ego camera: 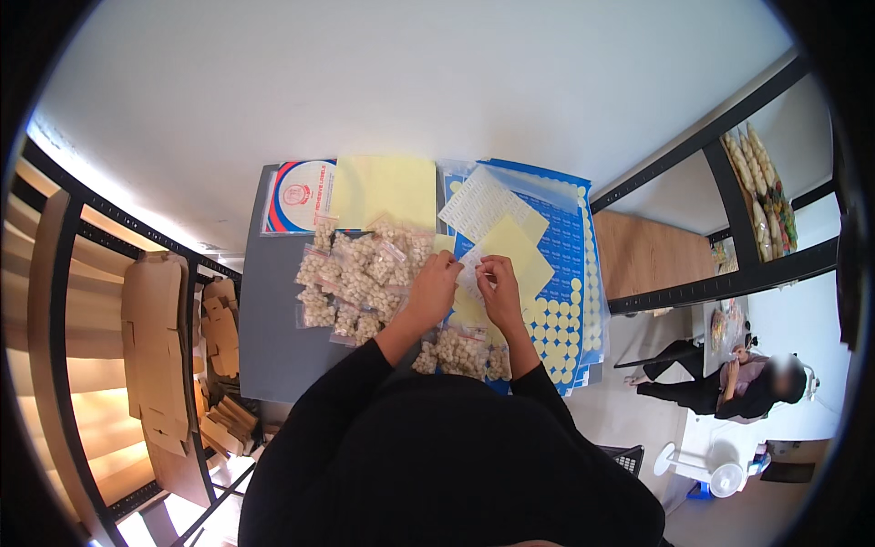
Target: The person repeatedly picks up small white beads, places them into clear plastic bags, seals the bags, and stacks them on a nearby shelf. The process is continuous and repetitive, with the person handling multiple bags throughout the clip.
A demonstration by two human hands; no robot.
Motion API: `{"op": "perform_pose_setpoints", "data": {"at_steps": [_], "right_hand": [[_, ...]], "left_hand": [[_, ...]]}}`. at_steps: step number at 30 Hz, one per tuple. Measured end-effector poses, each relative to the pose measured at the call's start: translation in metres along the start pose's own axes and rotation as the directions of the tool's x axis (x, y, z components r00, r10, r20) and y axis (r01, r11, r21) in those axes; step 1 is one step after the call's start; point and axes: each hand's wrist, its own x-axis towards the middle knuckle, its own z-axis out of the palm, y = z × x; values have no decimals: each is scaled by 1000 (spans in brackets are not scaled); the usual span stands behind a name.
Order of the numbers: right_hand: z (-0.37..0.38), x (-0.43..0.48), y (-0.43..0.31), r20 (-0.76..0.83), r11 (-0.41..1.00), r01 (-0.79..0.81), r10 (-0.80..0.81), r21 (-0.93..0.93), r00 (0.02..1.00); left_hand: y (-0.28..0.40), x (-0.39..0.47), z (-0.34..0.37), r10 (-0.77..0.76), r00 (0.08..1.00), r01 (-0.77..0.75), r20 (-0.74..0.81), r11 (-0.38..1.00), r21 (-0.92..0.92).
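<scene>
Side by side above the table, my left hand (436,287) and my right hand (500,292) pinch at a small white label sheet (469,263) with printed rows. The fingertips hide part of its edges. Clear zip bags of cream-coloured beads (366,273) lie heaped left of my left hand. More bead bags (459,352) rest between my forearms, close to my body. Beyond my right hand, a pale yellow sheet (523,256) overlaps a larger white label sheet (489,205). Under these spread blue sheets (557,256) bearing round yellow stickers (554,325).
A pack of adhesive labels (301,198) and a yellow sheet (386,191) lie at the back of the grey table (270,328), by the wall. Shelving with flattened cardboard boxes (156,349) stands left. At right, a person (735,383) sits near a white fan (724,478).
</scene>
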Motion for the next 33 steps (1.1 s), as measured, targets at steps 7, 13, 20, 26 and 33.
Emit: {"op": "perform_pose_setpoints", "data": {"at_steps": [7, 13, 20, 26, 33], "right_hand": [[-18, -11, -15, -89, 999, -36, 37, 19, 995], [-19, -20, -10, -51, 957, -185, 201, 225, 978], [-18, -16, -38, 4, 933, -190, 198, 307, 980], [-17, -15, -66, 16, 928, -139, 142, 345, 990], [-1, -12, -95, -29, 937, 2, 8, 350, 1000]], "left_hand": [[4, -8, -50, -39, 962, 48, -269, 999, 25], [-40, -15, -88, -224, 941, 262, -256, 957, 126], [-38, -13, -96, -323, 943, 327, -76, 944, 40], [-16, -10, -96, -369, 924, 258, -99, 793, -552], [13, -12, -81, -471, 855, 445, 217, 451, -774]]}}
